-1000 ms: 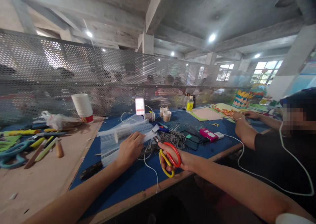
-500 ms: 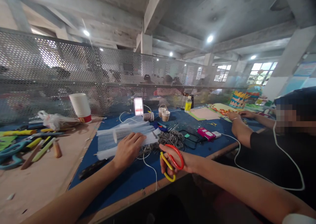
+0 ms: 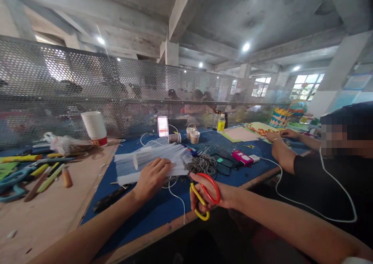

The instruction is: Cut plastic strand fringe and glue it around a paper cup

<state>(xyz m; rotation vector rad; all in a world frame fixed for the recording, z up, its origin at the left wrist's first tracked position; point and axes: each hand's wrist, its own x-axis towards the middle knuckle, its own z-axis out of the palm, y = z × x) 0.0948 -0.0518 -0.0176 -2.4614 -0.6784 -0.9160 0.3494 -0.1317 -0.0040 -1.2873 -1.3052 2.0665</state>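
Observation:
A translucent white pleated sheet (image 3: 124,167) lies on the blue tabletop, its right end fanned into thin strips. My left hand (image 3: 151,176) rests over its near side with curled fingers close together, pressing it down and gripping it. Scissors (image 3: 217,191) with one red and one yellow handle loop are in my right hand (image 3: 225,194), fingers through the loops. Their blades point toward the sheet's right end and are hard to make out. A tangle of grey cord (image 3: 202,165) lies just beyond the scissors.
Left of my forearm lies a black-handled tool (image 3: 109,199). The brown board holds blue-handled scissors (image 3: 16,178), other tools and stacked paper cups (image 3: 94,125). Behind stand a thread spool (image 3: 175,138) and small pots (image 3: 194,136). A co-worker's hand (image 3: 274,136) handles colourful pieces at right.
The scissors and my right hand have shifted slightly right and down. The sheet's right end now looks more fanned. My left hand stays on the sheet.

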